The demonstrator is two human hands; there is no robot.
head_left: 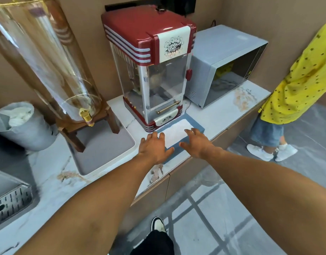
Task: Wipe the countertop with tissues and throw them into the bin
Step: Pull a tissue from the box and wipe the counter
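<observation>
Both your arms stretch forward over the worktop (53, 190). Your left hand (155, 148) and right hand (197, 142) are flat, palms down, fingers spread, holding nothing. They reach at the two near sides of the tissue box (178, 133), which stands before the popcorn machine (151, 67). The bin (24, 126) is far left.

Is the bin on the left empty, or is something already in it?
Not empty. The grey bin stands upright on the countertop, with crumpled white tissues visible inside its open top.
</observation>
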